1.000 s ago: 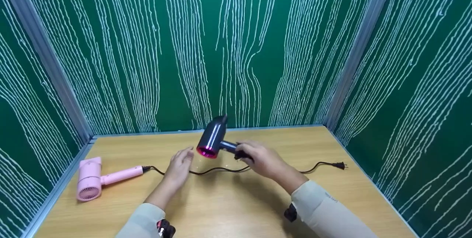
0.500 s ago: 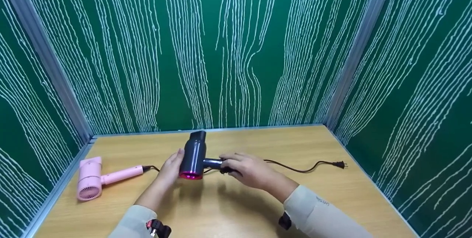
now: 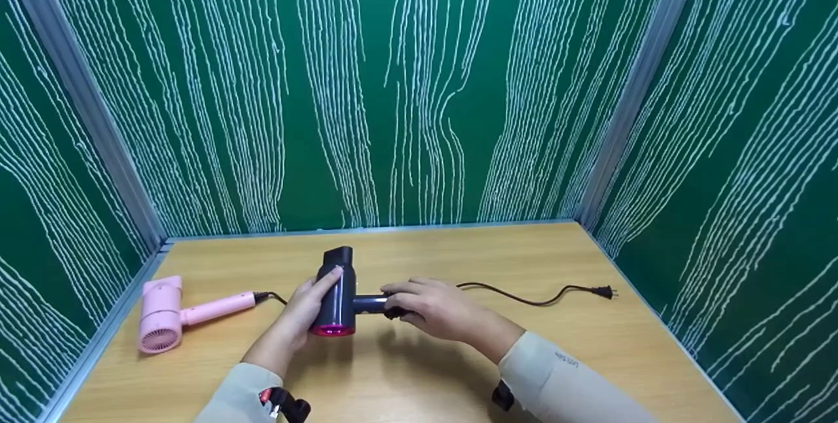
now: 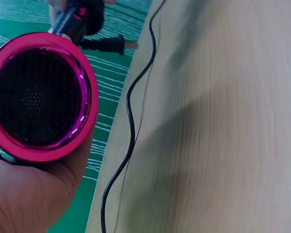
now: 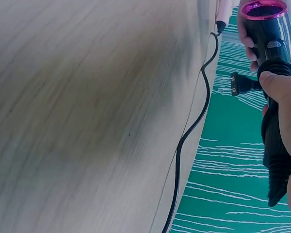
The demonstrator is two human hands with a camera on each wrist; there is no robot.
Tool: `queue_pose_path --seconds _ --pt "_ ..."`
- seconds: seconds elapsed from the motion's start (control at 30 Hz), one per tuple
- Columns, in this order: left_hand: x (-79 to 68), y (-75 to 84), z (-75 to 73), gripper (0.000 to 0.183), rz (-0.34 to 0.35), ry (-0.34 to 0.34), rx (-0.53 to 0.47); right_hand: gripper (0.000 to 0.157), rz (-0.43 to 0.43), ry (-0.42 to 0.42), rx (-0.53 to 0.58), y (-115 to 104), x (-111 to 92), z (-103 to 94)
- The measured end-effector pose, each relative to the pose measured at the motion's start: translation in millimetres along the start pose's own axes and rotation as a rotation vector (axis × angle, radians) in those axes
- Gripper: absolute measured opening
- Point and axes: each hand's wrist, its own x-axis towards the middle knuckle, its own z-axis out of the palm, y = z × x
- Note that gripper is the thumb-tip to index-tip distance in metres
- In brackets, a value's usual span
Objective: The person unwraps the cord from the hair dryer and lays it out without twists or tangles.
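Above the table, both hands hold a dark hair dryer [image 3: 338, 302] with a magenta ring [image 4: 89, 97] at its rear intake. My left hand [image 3: 302, 310] grips the barrel from the left, thumb across its top. On the other side, my right hand [image 3: 437, 308] holds the handle. In the right wrist view the dryer's own black cord [image 5: 274, 67] is wound round the handle near the barrel, and its two-pin plug [image 5: 241, 84] sticks out beside the right thumb. The barrel points away, with the flat nozzle [image 3: 338, 256] at the far end.
A pink hair dryer [image 3: 162, 315] lies at the left of the wooden table [image 3: 406, 384]. Its black cord [image 3: 504, 295] runs behind the hands to a plug [image 3: 603, 293] at the right. Green walls [image 3: 419, 115] with white lines enclose the back and sides.
The dark hair dryer has come lower, nearer and to the left, its barrel turning straighter. The left hand, free a second ago, has taken hold of the barrel; the right hand moved left with the handle.
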Motion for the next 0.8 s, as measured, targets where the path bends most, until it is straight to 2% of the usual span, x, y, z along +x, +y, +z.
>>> queue_pose_path --seconds 0.1,0.2,0.37,0.5,0.67,0.8 --pt "0.0 -1.6 2.2 0.074 -0.012 0.01 -0.027 0.042 0.045 -0.052 0.041 1 0 0.0" --pt "-0.8 -2.1 4.4 0.075 -0.006 0.031 -0.031 0.047 0.128 -0.127 0.122 1 1 -1.8" --pt "-2.6 -1.3 9.0 0.075 0.028 0.051 -0.002 0.042 0.394 -0.236 0.363 -1 6 -5.0" --pt "-4.3 -0.8 13.5 0.071 0.055 0.041 0.037 0.041 0.571 -0.27 0.516 1 12 -2.8" --pt "-5.7 0.0 20.8 0.062 0.092 0.024 0.055 0.041 0.617 -0.284 0.559 7 18 2.8" --pt "-6.8 -1.0 24.2 0.061 0.106 0.034 0.071 0.041 0.631 -0.338 0.577 11 20 4.8"
